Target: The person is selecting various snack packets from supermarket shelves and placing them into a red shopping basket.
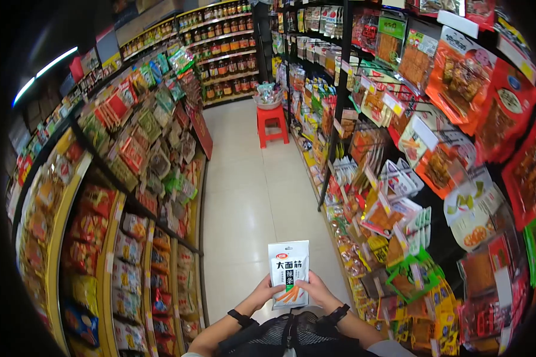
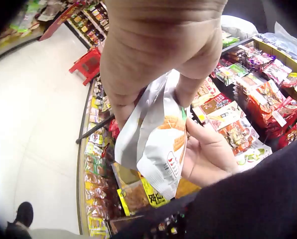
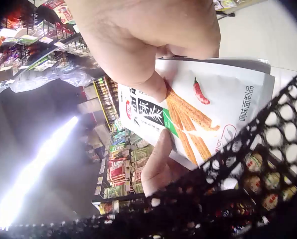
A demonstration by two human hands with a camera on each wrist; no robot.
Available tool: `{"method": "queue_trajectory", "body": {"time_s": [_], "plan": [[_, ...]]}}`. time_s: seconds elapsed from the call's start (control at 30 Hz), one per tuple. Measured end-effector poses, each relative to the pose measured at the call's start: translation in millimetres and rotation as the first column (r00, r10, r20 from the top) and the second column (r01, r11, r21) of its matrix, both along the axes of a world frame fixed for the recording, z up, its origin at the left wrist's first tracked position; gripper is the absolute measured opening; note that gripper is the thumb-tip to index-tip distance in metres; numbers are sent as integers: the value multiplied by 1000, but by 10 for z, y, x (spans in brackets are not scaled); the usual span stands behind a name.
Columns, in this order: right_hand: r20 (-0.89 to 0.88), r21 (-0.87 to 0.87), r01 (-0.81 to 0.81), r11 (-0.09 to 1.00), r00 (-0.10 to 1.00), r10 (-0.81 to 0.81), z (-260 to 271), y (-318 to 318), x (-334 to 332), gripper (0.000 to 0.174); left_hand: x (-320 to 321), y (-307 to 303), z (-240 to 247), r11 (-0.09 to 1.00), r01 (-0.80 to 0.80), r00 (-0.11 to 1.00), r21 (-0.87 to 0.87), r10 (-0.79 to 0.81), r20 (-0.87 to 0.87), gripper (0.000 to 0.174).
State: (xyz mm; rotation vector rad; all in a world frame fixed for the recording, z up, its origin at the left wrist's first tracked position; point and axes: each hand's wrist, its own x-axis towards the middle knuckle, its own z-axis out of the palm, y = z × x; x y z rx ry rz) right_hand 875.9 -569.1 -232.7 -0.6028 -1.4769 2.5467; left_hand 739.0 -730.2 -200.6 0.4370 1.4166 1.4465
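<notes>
I am holding a white snack packet (image 1: 289, 273) upright in front of my body, just above the black mesh basket (image 1: 295, 336), in the middle of the aisle. My left hand (image 1: 267, 291) is gripping its lower left edge with curled fingers. My right hand (image 1: 315, 290) is pinching the lower right side, with the thumb pressing on the printed front. Both hands are closed on the bottom part only, so the top is standing free.

I think the packet could fold over or slip out, because the wrapper looks smooth and my grip is low; it would then drop into the basket or onto the floor (image 1: 250, 196). Squeezing too hard could perhaps crush what is inside.

The hanging bags on the right shelves (image 1: 399, 178) are reaching near to my right arm, and I could brush them. The left shelves (image 1: 131, 178) are standing a little further away. A red stool (image 1: 272, 122) is blocking part of the aisle, well apart from me.
</notes>
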Motion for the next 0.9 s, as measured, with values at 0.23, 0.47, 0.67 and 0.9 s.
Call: {"method": "queue_trajectory", "body": {"time_s": [0.23, 0.47, 0.67, 0.9], "plan": [[18, 75, -94, 993, 996, 93, 293, 955, -1309, 41, -1124, 815, 121, 990, -137, 989, 30, 135, 58, 53], [138, 122, -157, 980, 981, 140, -31, 1816, -2690, 44, -2474, 1609, -323, 985, -157, 984, 73, 149, 97, 56], [134, 147, -100, 984, 988, 80, -26, 2809, -4146, 46, -3976, 2662, -327, 989, -82, 990, 122, 66, 126, 58], [180, 110, -67, 992, 982, 46, 386, 3665, -5600, 48, -5569, 3550, 74, 994, 54, 997, 91, -58, 51, 57]]}}
